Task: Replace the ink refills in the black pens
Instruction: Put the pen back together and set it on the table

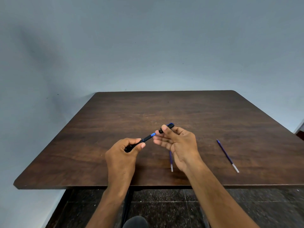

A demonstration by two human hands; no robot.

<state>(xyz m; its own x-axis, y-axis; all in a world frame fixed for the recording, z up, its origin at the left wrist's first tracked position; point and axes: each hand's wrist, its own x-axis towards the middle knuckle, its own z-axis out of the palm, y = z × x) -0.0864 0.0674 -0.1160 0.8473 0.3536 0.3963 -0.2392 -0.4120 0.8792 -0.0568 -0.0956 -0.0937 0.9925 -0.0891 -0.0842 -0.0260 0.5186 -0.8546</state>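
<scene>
My left hand [126,150] grips a black pen body [145,138] whose blue tip section points up and to the right. My right hand [177,140] pinches the black pen cap [167,127] with a blue clip, a short gap away from the pen's tip. Both are held just above the brown wooden table [115,122]. One blue ink refill [171,160] lies on the table partly under my right hand. A second blue refill [227,156] lies further right, its clear end toward me.
The table's front edge [82,187] runs just below my wrists. A grey wall stands behind the table. Below the edge I see a dark speckled floor and a table leg [126,209].
</scene>
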